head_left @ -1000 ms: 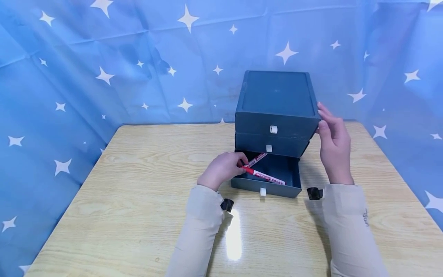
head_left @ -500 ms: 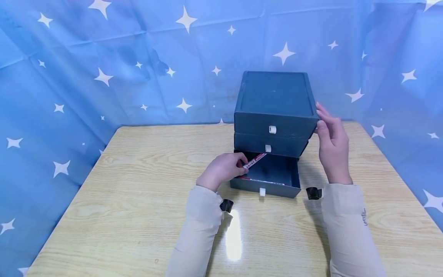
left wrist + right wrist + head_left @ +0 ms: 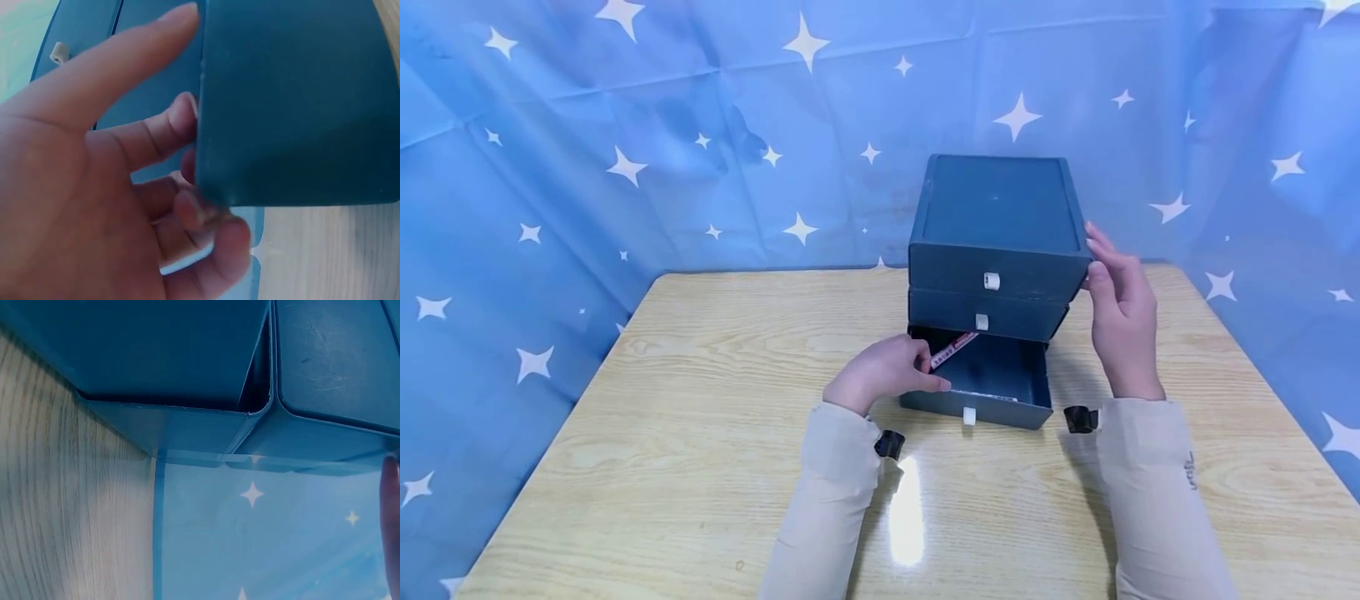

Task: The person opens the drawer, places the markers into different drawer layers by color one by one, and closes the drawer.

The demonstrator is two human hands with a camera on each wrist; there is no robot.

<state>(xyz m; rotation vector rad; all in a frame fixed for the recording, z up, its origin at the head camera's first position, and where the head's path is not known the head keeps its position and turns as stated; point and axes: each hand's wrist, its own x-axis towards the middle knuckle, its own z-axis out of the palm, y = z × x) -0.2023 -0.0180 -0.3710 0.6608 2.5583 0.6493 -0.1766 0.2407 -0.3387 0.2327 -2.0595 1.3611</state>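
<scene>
My left hand (image 3: pixel 883 371) is over the left side of the pulled-out bottom drawer (image 3: pixel 1011 412) in the head view. In the left wrist view its thumb is straight and its fingers are loosely bent at the drawer's edge, with nothing seen in them. One red-and-white marker (image 3: pixel 953 351) lies slanted inside, partly under the unit. Of a second marker (image 3: pixel 998 397), only a thin strip shows behind the drawer's front wall. My right hand (image 3: pixel 1123 317) rests its fingers against the right side of the dark blue drawer unit (image 3: pixel 996 204); one finger (image 3: pixel 391 519) shows in the right wrist view.
Two drawers with white pull tabs (image 3: pixel 992 282) are pushed in above the bottom one. The unit stands towards the back right of the wooden table (image 3: pixel 700 433). A blue curtain with white stars (image 3: pixel 805 100) hangs behind it.
The left hand has let go of the second marker, which dropped from across the drawer to behind its front wall. The left thumb has since moved towards the front wall. The right hand stays put.
</scene>
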